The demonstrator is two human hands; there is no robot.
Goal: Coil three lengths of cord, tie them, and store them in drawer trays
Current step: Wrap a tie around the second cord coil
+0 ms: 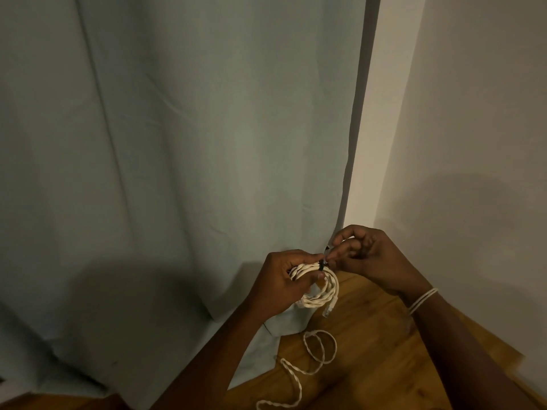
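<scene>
A coil of cream twisted cord hangs in front of me, gripped at its top by my left hand. A thin black tie wraps the top of the coil. My right hand pinches the end of that tie just right of the coil. One plug end of the cord dangles below the coil. A second, loose length of cream cord lies in open loops on the wooden floor beneath my hands. No drawer or tray is in view.
A pale blue-grey curtain hangs across the left and centre, reaching the wooden floor. A white wall runs along the right. Cord-like bands circle my right wrist.
</scene>
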